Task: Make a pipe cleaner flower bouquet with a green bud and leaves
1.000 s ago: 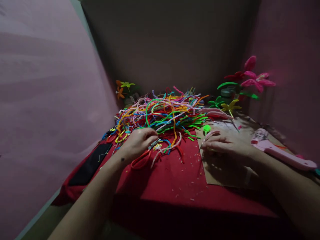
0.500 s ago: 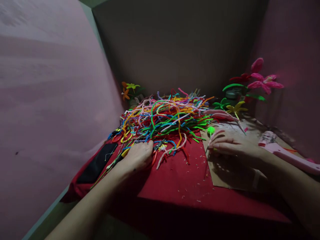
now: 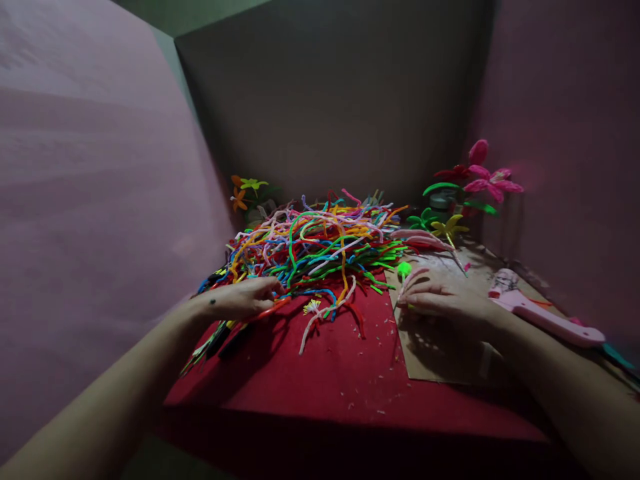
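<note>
My left hand (image 3: 246,297) is closed at the left front of the pile, its fingers curled round orange-handled scissors (image 3: 274,309); the blades are hidden. Above the cardboard (image 3: 440,360), my right hand (image 3: 447,303) pinches a small pipe-cleaner piece. That piece has pale pink strands (image 3: 416,277) and a bright green fuzzy ball (image 3: 404,269). Between the hands lie a yellow-tipped tuft (image 3: 313,307) and a loose pale pink pipe cleaner (image 3: 315,327). A large tangled pile of coloured pipe cleaners (image 3: 320,240) spreads just behind them.
A pink glue gun (image 3: 545,319) lies right of my right forearm. Pipe-cleaner flowers, pink (image 3: 495,181) and orange (image 3: 239,199), stand at the back corners. Fluff scraps dot the red cloth (image 3: 340,380). Walls close in on the sides and behind.
My left hand has moved left and turned, with the scissors now in its fingers. My right hand keeps its pinch on the pink and green piece. The view has shifted slightly.
</note>
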`<state>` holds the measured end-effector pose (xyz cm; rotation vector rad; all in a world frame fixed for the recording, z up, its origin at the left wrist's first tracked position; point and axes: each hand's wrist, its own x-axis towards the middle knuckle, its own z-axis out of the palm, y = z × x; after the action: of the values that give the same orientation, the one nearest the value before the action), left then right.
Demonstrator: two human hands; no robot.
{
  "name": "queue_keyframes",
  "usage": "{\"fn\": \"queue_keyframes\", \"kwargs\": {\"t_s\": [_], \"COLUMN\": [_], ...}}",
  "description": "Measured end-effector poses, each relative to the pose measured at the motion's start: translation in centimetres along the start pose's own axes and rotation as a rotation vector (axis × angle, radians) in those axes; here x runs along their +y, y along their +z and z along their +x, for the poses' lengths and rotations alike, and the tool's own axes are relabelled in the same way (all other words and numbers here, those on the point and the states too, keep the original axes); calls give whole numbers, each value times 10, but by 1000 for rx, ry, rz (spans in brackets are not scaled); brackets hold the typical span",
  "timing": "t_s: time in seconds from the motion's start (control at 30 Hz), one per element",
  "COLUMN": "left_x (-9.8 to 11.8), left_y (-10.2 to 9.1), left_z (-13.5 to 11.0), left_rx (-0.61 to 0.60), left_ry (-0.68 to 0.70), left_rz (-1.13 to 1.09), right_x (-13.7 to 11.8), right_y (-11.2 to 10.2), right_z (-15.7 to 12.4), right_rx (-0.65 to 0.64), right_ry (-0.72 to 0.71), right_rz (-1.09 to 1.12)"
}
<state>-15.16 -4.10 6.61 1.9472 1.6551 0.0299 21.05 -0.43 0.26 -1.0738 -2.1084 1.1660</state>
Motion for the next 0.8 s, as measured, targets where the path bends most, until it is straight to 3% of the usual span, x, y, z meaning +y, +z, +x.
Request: {"fn": "queue_keyframes", "kwargs": {"t_s": [0.13,0.23,0.43,0.63,0.8], "left_x": [0,-7,-2,24,27], "left_y": [-2,2,11,10,4], "left_z": [-12,-13,0,9,19], "left_rx": [-49,-17,431,567,509], "left_ry": [9,17,61,197,322], "left_rz": [-351,-637,-1050,-882,-759], "right_x": [5,7,3,4,4], "right_y": [1,1,1,0,-1], "right_z": [1,1,0,0,0], "right_rx": [28,17,5,11,69], "right_ry": [-6,-4,40,24,-72], "right_rz": [39,59,142,150,53]}}
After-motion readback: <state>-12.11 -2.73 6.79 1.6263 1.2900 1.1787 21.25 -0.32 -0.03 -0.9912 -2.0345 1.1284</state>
